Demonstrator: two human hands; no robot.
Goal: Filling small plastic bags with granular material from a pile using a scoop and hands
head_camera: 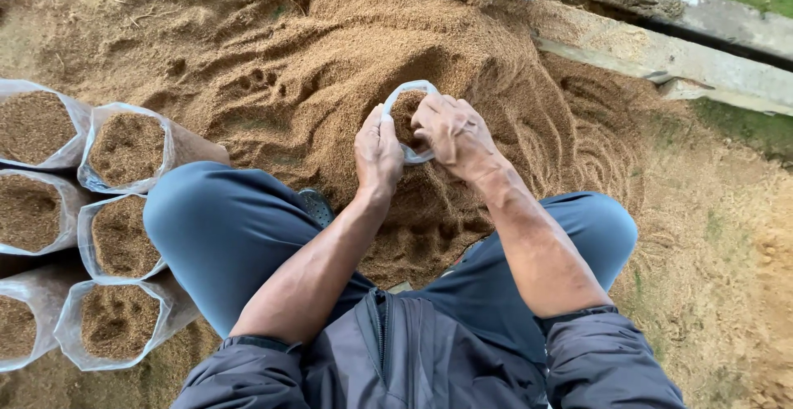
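Head view: both hands (378,151) (453,135) hold clear bag (406,92) upright, mouth up.

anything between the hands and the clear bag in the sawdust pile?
Nothing visible. The left hand grips the near rim of the clear bag, and the right hand lies over its mouth, fingers in the brown fill. The bag sits in the sawdust pile.

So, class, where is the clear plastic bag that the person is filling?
The clear plastic bag sits centre frame on the sawdust pile, held open between the left hand and right hand, ahead of the knees.
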